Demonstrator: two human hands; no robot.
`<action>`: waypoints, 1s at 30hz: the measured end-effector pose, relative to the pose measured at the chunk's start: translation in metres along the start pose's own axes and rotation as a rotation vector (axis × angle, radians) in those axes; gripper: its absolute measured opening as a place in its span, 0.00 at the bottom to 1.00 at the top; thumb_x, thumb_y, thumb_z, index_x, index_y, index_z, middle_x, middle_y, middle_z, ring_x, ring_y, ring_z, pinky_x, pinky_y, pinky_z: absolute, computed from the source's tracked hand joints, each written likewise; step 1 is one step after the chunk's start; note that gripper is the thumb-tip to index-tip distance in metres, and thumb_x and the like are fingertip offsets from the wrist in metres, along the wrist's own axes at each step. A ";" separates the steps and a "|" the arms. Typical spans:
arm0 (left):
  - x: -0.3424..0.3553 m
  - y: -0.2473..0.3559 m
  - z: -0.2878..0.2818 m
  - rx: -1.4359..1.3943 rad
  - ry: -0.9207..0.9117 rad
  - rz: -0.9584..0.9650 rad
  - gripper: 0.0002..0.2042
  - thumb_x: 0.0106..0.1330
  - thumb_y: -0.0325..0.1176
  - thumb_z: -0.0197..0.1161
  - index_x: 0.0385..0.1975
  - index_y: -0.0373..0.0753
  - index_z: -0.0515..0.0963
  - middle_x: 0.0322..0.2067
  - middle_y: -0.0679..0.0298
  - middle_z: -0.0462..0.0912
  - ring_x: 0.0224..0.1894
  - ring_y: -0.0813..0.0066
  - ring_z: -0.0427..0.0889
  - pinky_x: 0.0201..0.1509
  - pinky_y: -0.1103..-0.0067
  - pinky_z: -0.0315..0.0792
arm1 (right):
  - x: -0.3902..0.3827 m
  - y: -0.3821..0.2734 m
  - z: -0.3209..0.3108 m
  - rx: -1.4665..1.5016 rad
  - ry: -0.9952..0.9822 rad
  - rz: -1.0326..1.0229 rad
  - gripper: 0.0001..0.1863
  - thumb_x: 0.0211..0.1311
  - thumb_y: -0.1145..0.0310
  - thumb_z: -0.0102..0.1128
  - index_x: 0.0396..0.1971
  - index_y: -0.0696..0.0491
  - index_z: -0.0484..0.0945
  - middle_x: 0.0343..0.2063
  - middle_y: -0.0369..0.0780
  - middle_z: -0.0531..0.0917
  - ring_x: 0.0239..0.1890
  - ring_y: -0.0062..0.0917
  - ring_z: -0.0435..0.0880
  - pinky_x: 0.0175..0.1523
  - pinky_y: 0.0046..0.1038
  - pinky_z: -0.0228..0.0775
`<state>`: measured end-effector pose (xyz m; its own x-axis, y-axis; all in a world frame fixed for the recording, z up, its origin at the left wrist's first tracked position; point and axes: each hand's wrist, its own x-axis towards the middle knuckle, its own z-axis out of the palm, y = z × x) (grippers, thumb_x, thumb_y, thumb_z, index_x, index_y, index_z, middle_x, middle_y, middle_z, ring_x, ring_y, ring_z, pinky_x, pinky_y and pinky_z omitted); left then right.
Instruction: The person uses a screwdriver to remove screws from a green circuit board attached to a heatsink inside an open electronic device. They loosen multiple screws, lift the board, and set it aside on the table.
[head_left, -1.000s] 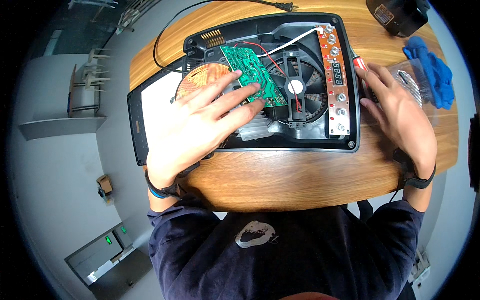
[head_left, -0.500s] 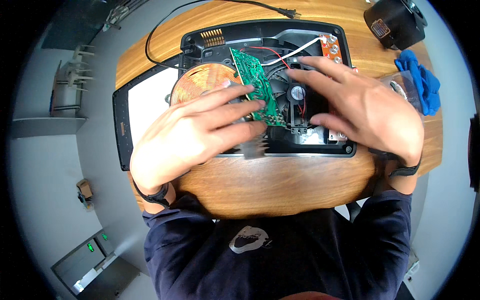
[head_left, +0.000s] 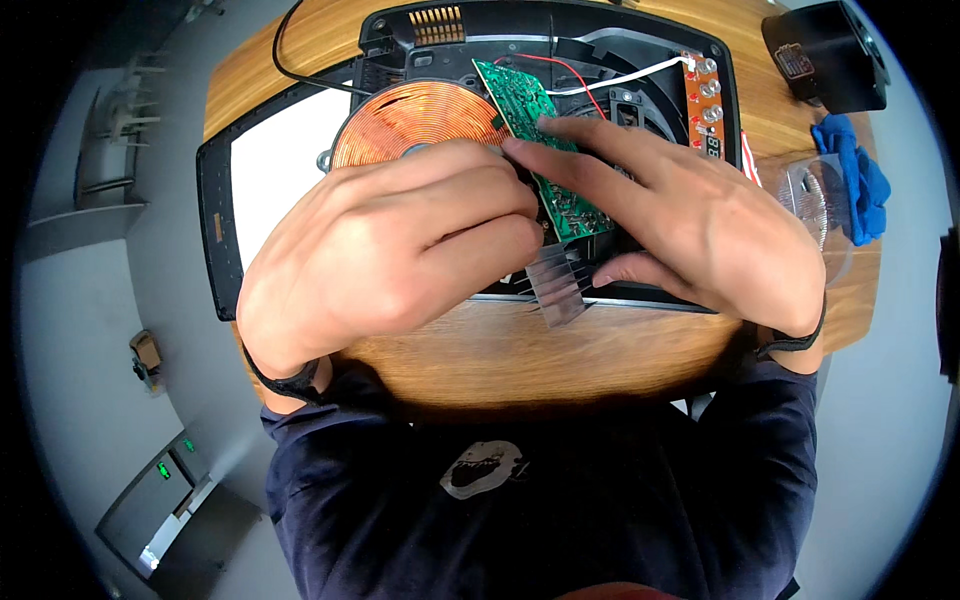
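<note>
A: Position of the green circuit board (head_left: pixel 525 98)?
B: Between the two hands, at a slant, component-lead side facing up, within the black housing (head_left: pixel 560 20).

A: Left hand (head_left: pixel 385 235)?
B: Fingers curled in, knuckles up, tips at the board's left edge. Tips hidden; cannot tell whether they pinch anything.

A: Right hand (head_left: pixel 715 215)?
B: Loosely spread, closed on nothing. Index and middle fingertips lie on the board; thumb apart from them, near the finned heat sink (head_left: pixel 558 285), which projects below the board between the hands.

A: Beyond the left hand?
B: Copper coil (head_left: pixel 415 115), partly covered by the knuckles. White panel (head_left: pixel 290 150) to that hand's left.

A: Around the right hand?
B: Red wire (head_left: pixel 570 70) and white wire (head_left: pixel 620 78) beyond its fingertips; orange control strip (head_left: pixel 700 85) just past its knuckles, lower part covered. To its right, on the wooden table (head_left: pixel 480 360): clear plastic bag (head_left: pixel 815 195), with blue cloth (head_left: pixel 862 180) beside it. Black container (head_left: pixel 840 60) farther off, past both.
</note>
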<state>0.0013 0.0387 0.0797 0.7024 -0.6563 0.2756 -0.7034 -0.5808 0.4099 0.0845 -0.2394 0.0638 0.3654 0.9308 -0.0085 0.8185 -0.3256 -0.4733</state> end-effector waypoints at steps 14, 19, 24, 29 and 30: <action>0.009 0.002 0.006 0.082 0.031 0.031 0.14 0.49 0.32 0.70 0.35 0.32 0.87 0.37 0.56 0.87 0.42 0.55 0.90 0.41 0.67 0.86 | -0.008 0.005 0.014 0.062 0.030 0.002 0.59 0.55 0.77 0.80 0.87 0.39 0.58 0.78 0.44 0.72 0.65 0.50 0.85 0.62 0.45 0.84; 0.015 0.004 0.005 0.077 0.063 -0.007 0.14 0.49 0.28 0.75 0.37 0.32 0.85 0.39 0.55 0.88 0.45 0.53 0.90 0.48 0.65 0.85 | -0.008 0.011 0.013 0.106 0.053 0.024 0.58 0.57 0.76 0.79 0.87 0.41 0.58 0.77 0.41 0.74 0.58 0.49 0.89 0.57 0.44 0.85; 0.014 0.002 0.007 0.067 0.064 -0.015 0.16 0.50 0.23 0.75 0.40 0.32 0.84 0.42 0.52 0.88 0.46 0.51 0.90 0.50 0.64 0.85 | -0.003 0.008 0.010 0.044 -0.012 0.065 0.58 0.57 0.78 0.78 0.87 0.41 0.57 0.76 0.41 0.75 0.53 0.50 0.91 0.54 0.46 0.85; 0.015 0.004 0.009 0.082 0.052 -0.027 0.15 0.51 0.23 0.75 0.40 0.31 0.83 0.42 0.52 0.88 0.48 0.50 0.90 0.52 0.65 0.84 | -0.010 0.007 0.009 -0.007 -0.019 0.053 0.58 0.57 0.80 0.75 0.87 0.41 0.56 0.75 0.43 0.75 0.50 0.51 0.91 0.50 0.47 0.85; 0.015 0.006 0.008 0.083 0.043 -0.043 0.15 0.51 0.23 0.75 0.40 0.31 0.83 0.42 0.52 0.88 0.48 0.50 0.90 0.53 0.64 0.84 | -0.011 0.006 0.007 0.012 -0.033 0.050 0.58 0.57 0.81 0.75 0.87 0.41 0.56 0.75 0.43 0.75 0.50 0.51 0.91 0.50 0.47 0.85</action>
<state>0.0064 0.0216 0.0793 0.7349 -0.6098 0.2968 -0.6779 -0.6472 0.3488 0.0822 -0.2500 0.0553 0.3907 0.9185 -0.0617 0.7940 -0.3701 -0.4823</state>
